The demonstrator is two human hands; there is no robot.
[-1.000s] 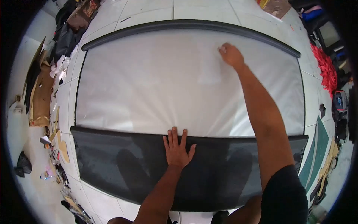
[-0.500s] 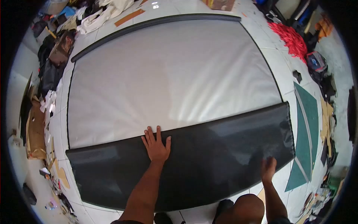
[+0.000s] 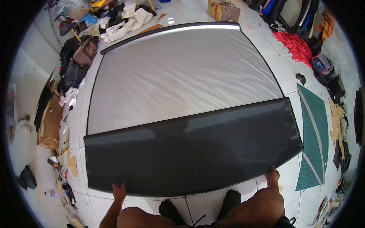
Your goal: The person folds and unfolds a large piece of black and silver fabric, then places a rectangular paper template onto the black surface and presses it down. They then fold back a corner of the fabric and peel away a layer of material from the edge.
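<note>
A large grey sheet (image 3: 178,72) lies on the floor, its near part covered by a folded-over black panel (image 3: 190,152). Along the far edge runs a dark roll (image 3: 171,28). My left hand (image 3: 119,192) grips the panel's near edge at the lower left, fingertips on top. On the right, my right hand (image 3: 272,178) holds the same edge near its right corner, thumb side up. Both hands are partly hidden by the edge.
At the right lies a green mat (image 3: 313,133) with grey strips. Red strips (image 3: 294,45) are heaped at the upper right. A worn box (image 3: 223,11) stands beyond the sheet. Cardboard (image 3: 51,121) and dark bags (image 3: 74,72) line the left wall.
My left hand has left the middle of the panel, where it lay flat, and now holds the near edge farther left. My right hand has moved down to the edge. The view has shifted.
</note>
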